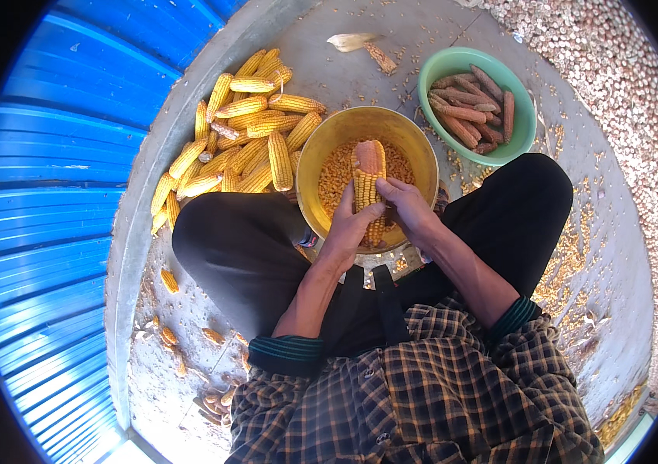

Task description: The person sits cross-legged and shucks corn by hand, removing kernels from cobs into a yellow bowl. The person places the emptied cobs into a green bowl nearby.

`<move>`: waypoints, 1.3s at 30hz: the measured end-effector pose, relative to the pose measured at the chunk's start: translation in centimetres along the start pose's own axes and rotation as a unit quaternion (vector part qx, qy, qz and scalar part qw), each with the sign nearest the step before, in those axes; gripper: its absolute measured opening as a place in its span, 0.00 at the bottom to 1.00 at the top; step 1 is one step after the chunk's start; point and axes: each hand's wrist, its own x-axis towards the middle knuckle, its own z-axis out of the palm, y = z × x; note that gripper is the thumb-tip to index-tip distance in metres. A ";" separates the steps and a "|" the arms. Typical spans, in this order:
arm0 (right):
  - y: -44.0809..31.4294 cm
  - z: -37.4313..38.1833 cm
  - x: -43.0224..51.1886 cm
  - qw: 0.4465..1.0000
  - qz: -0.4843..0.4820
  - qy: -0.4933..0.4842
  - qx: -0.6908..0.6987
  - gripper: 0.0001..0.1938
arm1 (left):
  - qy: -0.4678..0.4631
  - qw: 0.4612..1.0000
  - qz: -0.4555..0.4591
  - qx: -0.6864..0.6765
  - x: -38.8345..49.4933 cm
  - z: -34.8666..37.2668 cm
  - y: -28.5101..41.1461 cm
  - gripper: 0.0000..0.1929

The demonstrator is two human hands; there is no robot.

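A partly shelled ear of dried corn (368,188) is held over a yellow bowl (416,124) between my knees. Its far end shows bare pinkish cob, while rows of yellow kernels cover the near part. My left hand (347,227) grips the ear from the left, thumb across the kernels. From the right, my right hand (409,209) holds it too, its thumb against the kernels near the bare patch. Loose corn kernels (335,174) cover the bowl's bottom; the hands and ear hide part of them.
A pile of unshelled corn ears (248,133) lies left of the bowl, near a blue corrugated metal wall (62,168). At the upper right, a green basin (430,64) holds several bare cobs. A husk (351,42) and scattered kernels (572,243) lie on the concrete floor.
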 end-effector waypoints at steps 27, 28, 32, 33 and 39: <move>-5.1 1.2 -0.7 0.984 0.043 -0.129 -0.120 0.32 | 0.058 0.996 0.043 -0.056 1.1 -2.0 7.9 0.13; -4.8 1.0 -0.5 0.979 0.038 -0.164 -0.111 0.29 | 0.070 0.996 0.025 -0.055 1.5 -2.3 7.6 0.12; -4.0 0.6 0.0 0.984 0.052 -0.167 -0.021 0.23 | 0.106 0.989 -0.022 -0.098 2.9 -3.1 6.7 0.11; -4.0 0.6 0.0 0.986 0.084 -0.140 -0.029 0.24 | 0.111 0.988 -0.026 -0.104 3.1 -3.3 6.5 0.11; -3.1 0.7 -0.2 0.979 0.137 -0.140 0.060 0.24 | 0.125 0.986 -0.043 -0.104 3.2 -3.7 5.8 0.09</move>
